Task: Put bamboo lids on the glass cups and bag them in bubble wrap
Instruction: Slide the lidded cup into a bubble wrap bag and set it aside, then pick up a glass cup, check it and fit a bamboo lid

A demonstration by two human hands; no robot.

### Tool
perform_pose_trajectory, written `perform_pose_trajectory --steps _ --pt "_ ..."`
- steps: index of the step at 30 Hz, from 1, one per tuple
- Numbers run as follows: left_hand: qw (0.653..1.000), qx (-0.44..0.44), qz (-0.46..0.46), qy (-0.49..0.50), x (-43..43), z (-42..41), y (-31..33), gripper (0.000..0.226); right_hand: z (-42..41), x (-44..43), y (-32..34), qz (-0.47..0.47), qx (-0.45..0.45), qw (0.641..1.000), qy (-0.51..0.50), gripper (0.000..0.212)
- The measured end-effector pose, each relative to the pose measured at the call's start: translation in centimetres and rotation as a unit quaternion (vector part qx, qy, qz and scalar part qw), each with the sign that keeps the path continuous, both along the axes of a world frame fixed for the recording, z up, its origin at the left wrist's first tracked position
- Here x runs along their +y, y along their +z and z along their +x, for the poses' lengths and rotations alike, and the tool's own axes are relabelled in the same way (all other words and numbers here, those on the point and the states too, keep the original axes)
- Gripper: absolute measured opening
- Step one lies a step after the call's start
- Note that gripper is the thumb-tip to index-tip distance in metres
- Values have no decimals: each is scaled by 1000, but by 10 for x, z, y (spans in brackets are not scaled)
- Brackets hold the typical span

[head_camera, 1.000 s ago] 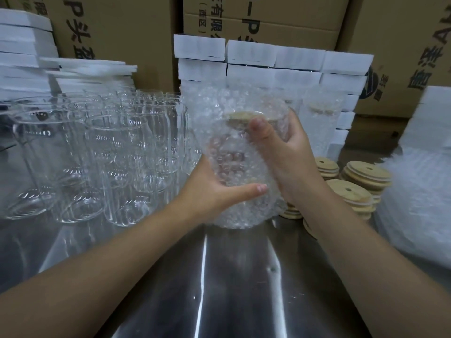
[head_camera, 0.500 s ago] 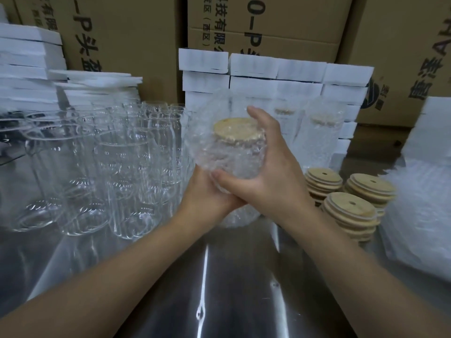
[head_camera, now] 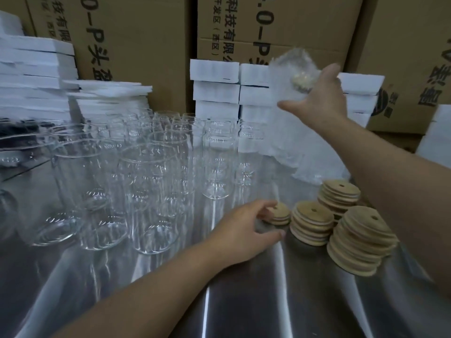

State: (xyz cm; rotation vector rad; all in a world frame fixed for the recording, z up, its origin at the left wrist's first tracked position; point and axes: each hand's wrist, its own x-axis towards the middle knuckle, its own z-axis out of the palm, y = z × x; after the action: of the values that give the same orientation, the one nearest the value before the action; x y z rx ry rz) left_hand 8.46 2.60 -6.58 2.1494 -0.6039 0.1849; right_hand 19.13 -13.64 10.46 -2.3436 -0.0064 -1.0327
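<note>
R hand (head_camera: 317, 103) grips bagged cup (head_camera: 289, 76), now lifted away; L hand (head_camera: 246, 228) released, fingers loose, reaching lids (head_camera: 280, 213): next cup starts.

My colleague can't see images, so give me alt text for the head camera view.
The right hand holds a bubble-wrapped lidded cup before white foam boxes, while the left hand hovers at a stack of bamboo lids beside empty glass cups on a steel table.

A shiny steel table (head_camera: 244, 301) carries a crowd of upright glass cups (head_camera: 146, 181) across its left and middle. Four stacks of bamboo lids (head_camera: 361, 240) stand near right, with bubble wrap (head_camera: 314, 164) heaped just behind them.
</note>
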Motion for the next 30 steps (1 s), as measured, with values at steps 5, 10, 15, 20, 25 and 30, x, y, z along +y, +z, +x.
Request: perform_pose_trajectory --steps 5,10,15,20,25,30 --pt "998 -20 23 -53 0 -6 3 33 51 -5 -33 -29 101 994 -28 94" --pt "995 -25 52 -80 -2 -7 3 28 68 -11 -63 -50 164 984 -43 73" --pt "995 6 33 -94 -3 -8 2 26 64 -22 -67 -187 211 953 -108 53" --pt "995 17 12 -102 -2 -9 4 24 55 -34 -66 -194 247 949 -24 63" --pt "995 24 3 -96 -1 -8 6 20 43 -32 -58 -171 203 961 75 70" --pt "996 28 7 -82 1 -5 5 18 35 -32 -58 -201 232 949 76 67"
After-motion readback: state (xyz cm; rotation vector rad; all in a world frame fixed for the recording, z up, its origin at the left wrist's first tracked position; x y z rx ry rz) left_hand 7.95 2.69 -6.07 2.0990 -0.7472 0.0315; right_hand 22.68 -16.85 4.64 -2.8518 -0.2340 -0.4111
